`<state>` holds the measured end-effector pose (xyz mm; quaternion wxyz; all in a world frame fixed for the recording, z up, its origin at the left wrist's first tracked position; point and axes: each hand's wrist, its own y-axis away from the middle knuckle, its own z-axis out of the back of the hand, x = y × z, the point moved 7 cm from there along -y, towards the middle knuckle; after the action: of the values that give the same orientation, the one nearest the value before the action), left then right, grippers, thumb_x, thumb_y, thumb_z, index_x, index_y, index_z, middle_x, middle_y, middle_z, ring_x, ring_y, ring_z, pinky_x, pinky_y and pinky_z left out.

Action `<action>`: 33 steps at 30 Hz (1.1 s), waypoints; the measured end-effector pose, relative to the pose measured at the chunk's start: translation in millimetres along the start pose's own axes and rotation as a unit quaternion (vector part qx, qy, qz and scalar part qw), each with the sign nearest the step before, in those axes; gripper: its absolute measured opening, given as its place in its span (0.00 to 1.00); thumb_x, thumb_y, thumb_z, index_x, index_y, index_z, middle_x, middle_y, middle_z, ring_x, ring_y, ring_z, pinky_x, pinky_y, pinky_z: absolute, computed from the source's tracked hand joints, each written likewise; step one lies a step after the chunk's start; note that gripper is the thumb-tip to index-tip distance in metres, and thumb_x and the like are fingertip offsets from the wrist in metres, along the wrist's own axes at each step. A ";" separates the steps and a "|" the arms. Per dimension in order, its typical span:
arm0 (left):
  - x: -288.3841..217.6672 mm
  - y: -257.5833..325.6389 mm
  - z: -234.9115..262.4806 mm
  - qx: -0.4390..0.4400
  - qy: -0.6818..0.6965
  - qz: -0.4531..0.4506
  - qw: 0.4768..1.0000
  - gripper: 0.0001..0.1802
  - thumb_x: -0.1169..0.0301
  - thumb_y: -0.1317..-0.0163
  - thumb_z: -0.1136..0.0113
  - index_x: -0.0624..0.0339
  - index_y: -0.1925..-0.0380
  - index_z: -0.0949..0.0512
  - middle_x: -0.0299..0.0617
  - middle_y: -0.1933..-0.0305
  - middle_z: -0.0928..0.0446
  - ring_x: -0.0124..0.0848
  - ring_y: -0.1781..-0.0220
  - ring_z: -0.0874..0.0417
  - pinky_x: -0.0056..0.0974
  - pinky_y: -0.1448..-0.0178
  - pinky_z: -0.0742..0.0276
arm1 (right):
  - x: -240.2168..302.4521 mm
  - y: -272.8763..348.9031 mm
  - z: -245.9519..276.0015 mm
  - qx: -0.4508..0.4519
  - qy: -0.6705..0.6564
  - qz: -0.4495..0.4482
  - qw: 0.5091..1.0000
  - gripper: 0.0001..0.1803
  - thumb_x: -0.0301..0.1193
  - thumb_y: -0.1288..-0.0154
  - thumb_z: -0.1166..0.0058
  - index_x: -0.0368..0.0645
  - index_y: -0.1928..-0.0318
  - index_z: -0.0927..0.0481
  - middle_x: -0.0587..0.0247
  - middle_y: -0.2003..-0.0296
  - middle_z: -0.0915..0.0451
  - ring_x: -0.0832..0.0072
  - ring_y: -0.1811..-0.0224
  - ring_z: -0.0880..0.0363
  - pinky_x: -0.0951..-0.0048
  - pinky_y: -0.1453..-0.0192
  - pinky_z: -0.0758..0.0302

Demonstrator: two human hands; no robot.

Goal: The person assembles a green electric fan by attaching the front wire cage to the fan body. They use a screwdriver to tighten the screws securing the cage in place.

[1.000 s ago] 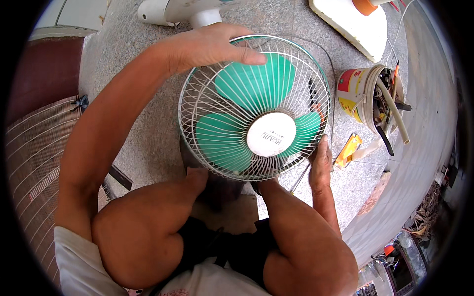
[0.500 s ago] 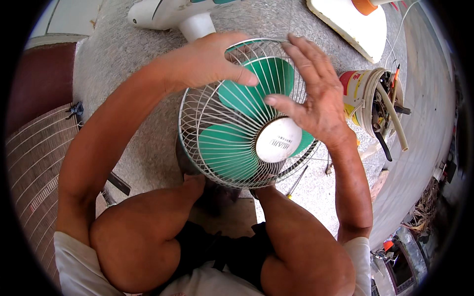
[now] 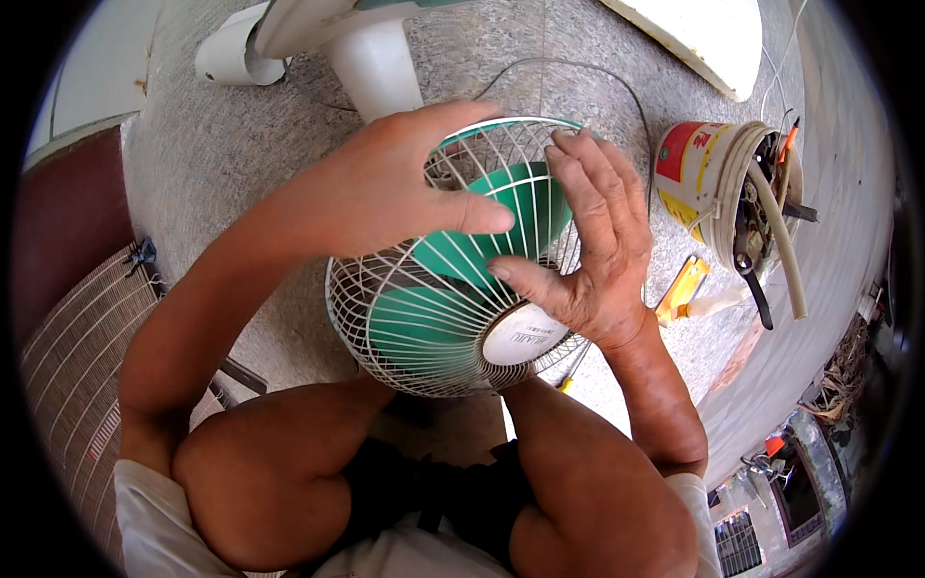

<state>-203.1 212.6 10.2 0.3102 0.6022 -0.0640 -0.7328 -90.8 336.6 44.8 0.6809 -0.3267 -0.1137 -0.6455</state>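
Note:
Between my knees is a fan head, its round white wire guard enclosing green blades and a white centre disc. My left hand grips the far left part of the guard, thumb across the front wires and fingers curled over the rim, their tips hidden. At the far right of the rim, my right hand holds the guard too, its fingers bent on the edge and its thumb reaching over the front wires. The fan's front is tilted up toward me.
A white fan neck and housing lies beyond my left hand, with a dark cord on the floor. At the right stands a bucket of tools and a pale tube. A white base, yellow packet and screwdriver are nearby.
Both hands and the fan's guard have come nearer to me and slightly left, the front tipping further toward my knees. More of the floor and a dark cord show beyond it.

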 end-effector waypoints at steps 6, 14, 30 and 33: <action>-7.3 1.6 0.0 0.001 0.006 -0.041 0.999 0.41 0.60 0.48 0.29 0.64 0.35 0.34 0.47 0.42 0.25 0.33 0.41 0.24 0.37 0.37 0.30 | 2.3 1.1 3.2 -0.028 -0.018 -0.011 0.999 0.41 0.49 0.61 0.27 0.36 0.49 0.25 0.49 0.50 0.24 0.49 0.47 0.26 0.52 0.43 0.28; 12.2 -4.0 3.8 0.020 0.206 0.031 0.978 0.25 0.58 0.26 0.54 0.64 0.37 0.30 0.41 0.46 0.22 0.27 0.45 0.22 0.33 0.39 0.28 | 4.2 1.8 4.0 -0.022 -0.019 -0.028 0.999 0.40 0.49 0.60 0.27 0.37 0.50 0.25 0.50 0.48 0.25 0.49 0.45 0.27 0.52 0.44 0.29; 4.9 1.1 3.1 0.038 0.158 0.011 0.987 0.27 0.55 0.23 0.64 0.61 0.35 0.32 0.46 0.42 0.24 0.31 0.40 0.24 0.36 0.35 0.30 | 7.7 -3.6 2.2 0.063 0.012 -0.025 0.998 0.43 0.56 0.56 0.30 0.39 0.44 0.24 0.51 0.41 0.26 0.47 0.37 0.31 0.49 0.35 0.33; 13.5 1.1 0.8 0.041 0.180 0.025 0.982 0.26 0.57 0.23 0.64 0.62 0.38 0.29 0.45 0.43 0.23 0.29 0.41 0.23 0.35 0.36 0.28 | 10.6 -0.7 3.2 0.058 -0.003 -0.023 0.998 0.42 0.54 0.56 0.29 0.39 0.46 0.22 0.50 0.43 0.25 0.46 0.38 0.31 0.49 0.36 0.33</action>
<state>-204.5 204.2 -0.5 0.3099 0.7347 -0.0520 -0.6012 -89.1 330.0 53.5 0.6834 -0.2857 -0.1602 -0.6524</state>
